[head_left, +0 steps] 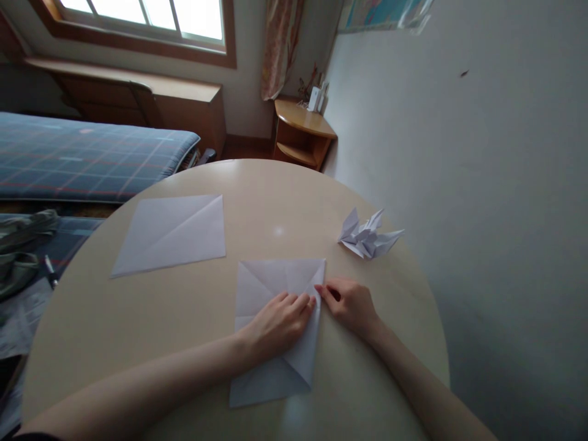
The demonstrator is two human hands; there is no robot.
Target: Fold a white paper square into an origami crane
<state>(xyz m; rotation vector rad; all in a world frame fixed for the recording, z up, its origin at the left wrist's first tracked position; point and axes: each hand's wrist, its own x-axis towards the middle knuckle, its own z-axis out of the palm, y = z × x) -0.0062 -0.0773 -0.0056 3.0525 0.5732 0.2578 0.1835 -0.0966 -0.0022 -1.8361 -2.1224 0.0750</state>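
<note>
A white sheet of paper (pixel 261 384) with several creases lies before me on the round table (pixel 174 318). My left hand (pixel 285 321) rests on its middle and right part, fingers bent and close together, palm down. At the paper's right edge, my right hand (pixel 351 303) pinches the edge between thumb and forefinger. The fingertips of both hands are close to each other. Another white sheet (pixel 177 233), with a diagonal crease, lies flat at the back left. Folded white paper figures (pixel 367 236) stand in a cluster at the back right.
A pale wall (pixel 505 214) runs along the table's right side. Behind the table are a bed with a plaid cover (pixel 92 153), a wooden desk (pixel 184 89) and a corner shelf (pixel 305 119). Cloth and papers lie at the far left.
</note>
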